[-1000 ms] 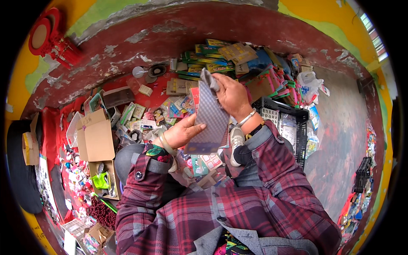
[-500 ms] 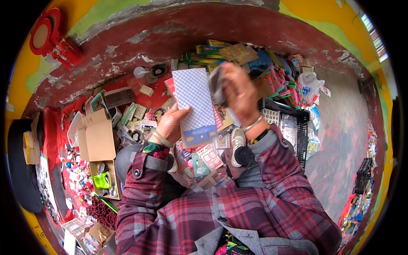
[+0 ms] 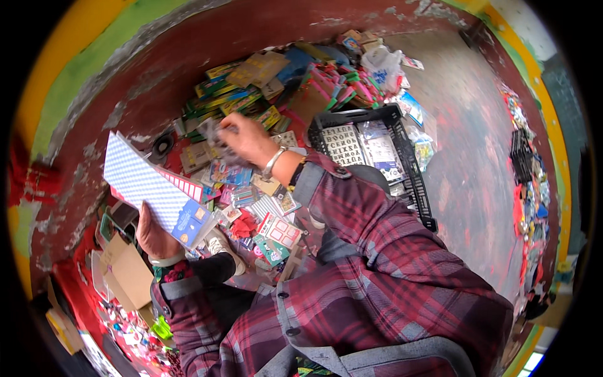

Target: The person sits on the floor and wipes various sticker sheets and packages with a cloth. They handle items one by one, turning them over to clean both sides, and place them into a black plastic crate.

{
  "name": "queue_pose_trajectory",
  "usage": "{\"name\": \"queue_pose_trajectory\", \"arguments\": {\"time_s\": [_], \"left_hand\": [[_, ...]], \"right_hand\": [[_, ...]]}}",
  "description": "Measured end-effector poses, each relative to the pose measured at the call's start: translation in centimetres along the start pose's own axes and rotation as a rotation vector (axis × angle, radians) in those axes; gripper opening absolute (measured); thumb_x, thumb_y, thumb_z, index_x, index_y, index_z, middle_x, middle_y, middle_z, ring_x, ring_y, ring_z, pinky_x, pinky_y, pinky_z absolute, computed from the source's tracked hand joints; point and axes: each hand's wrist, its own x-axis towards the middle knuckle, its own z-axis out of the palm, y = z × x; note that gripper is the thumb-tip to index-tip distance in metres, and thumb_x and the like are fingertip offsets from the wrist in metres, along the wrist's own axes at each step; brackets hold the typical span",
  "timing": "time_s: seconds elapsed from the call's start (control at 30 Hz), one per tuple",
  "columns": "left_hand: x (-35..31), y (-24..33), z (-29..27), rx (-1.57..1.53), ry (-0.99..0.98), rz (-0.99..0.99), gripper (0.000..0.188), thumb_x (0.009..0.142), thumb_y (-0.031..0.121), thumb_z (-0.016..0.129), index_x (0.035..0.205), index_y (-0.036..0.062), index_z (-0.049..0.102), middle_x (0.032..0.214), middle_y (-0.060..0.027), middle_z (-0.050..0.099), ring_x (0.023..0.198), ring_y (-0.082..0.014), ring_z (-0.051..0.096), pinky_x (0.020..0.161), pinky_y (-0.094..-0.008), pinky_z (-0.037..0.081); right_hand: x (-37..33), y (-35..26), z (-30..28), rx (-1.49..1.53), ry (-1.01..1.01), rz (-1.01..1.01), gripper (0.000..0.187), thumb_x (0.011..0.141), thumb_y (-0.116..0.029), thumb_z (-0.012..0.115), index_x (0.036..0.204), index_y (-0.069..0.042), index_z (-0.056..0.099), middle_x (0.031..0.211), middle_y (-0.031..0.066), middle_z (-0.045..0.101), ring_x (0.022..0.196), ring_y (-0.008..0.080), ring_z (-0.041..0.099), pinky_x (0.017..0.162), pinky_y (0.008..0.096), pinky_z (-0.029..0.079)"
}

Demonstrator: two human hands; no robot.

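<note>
My left hand (image 3: pixel 156 234) grips a flat packet (image 3: pixel 147 182) with a blue-and-white checked face and a blue panel at its lower end. It is held tilted, its top leaning to the left. A sheet with a red-and-white grid (image 3: pixel 188 183) sticks out behind it. My right hand (image 3: pixel 254 139), to the right and apart from the packet, has its fingers closed on a crumpled grey cloth (image 3: pixel 220 143), which is smeared by motion. Below the hands, a red-and-white card (image 3: pixel 280 232) and a green card (image 3: pixel 271 250) lie among other small packets on the floor.
A black plastic crate (image 3: pixel 411 164) with letter sheets stands at my right. Beyond it are pink and green items (image 3: pixel 345 85) and a white plastic bag (image 3: pixel 383 66). Several yellow-green boxes (image 3: pixel 235 100) lie piled along the red wall (image 3: pixel 169 75). An opened cardboard box (image 3: pixel 122 270) is at left.
The view has turned toward the right. The checked packet has tilted leftward in my left hand, and my right hand with the cloth is now farther from it.
</note>
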Motion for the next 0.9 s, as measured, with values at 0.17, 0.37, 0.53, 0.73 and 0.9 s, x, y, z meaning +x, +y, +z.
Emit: {"name": "queue_pose_trajectory", "arguments": {"time_s": [0.17,0.37,0.53,0.73,0.9], "left_hand": [[1.1,-4.0,-1.8,0.155,0.086,-0.061,0.030,0.086,0.014,0.054,0.111,-0.0005,0.054,0.111,-0.0088,0.059,0.102,-0.0210,0.056,0.092,-0.0354,0.040],[1.7,-4.7,-1.0,0.292,0.244,-0.048,0.032,0.085,0.017,0.057,0.112,-0.0005,0.054,0.107,-0.0080,0.060,0.098,-0.0182,0.056,0.089,-0.0311,0.041],[1.5,-5.0,0.1,0.502,0.214,-0.045,0.029,0.086,0.015,0.057,0.111,0.0009,0.053,0.105,-0.0065,0.059,0.093,-0.0164,0.057,0.084,-0.0294,0.044],[1.8,-5.7,-0.3,0.610,0.260,-0.062,0.025,0.086,0.016,0.057,0.106,0.0012,0.055,0.099,-0.0053,0.061,0.089,-0.0156,0.058,0.080,-0.0286,0.045],[2.9,-5.8,-2.0,0.348,0.325,-0.037,0.033,0.087,0.024,0.057,0.108,-0.0009,0.055,0.101,-0.0060,0.061,0.089,-0.0158,0.058,0.080,-0.0285,0.045]], "right_hand": [[-2.0,-0.9,3.0,0.547,-0.482,0.078,0.044,0.095,-0.037,0.038,0.110,0.001,0.055,0.103,0.0114,0.061,0.093,0.0153,0.057,0.082,0.0279,0.044],[-1.1,-0.2,2.9,0.369,-0.220,0.107,0.044,0.092,-0.040,0.044,0.098,0.000,0.062,0.088,0.0151,0.065,0.085,0.0210,0.061,0.076,0.0310,0.046],[-1.1,-1.5,1.9,0.235,-0.151,-0.044,0.026,0.075,-0.026,0.061,0.084,-0.002,0.064,0.075,0.0158,0.063,0.071,0.0317,0.061,0.064,0.0364,0.047],[-1.5,-1.6,0.9,0.120,-0.115,-0.033,0.022,0.070,-0.020,0.067,0.079,0.000,0.060,0.069,0.0143,0.061,0.062,0.0234,0.059,0.057,0.0344,0.045],[-0.8,-1.2,0.3,0.243,-0.104,0.097,0.020,0.068,-0.016,0.068,0.077,0.001,0.062,0.070,0.0111,0.063,0.062,0.0210,0.059,0.059,0.0304,0.045]]}}
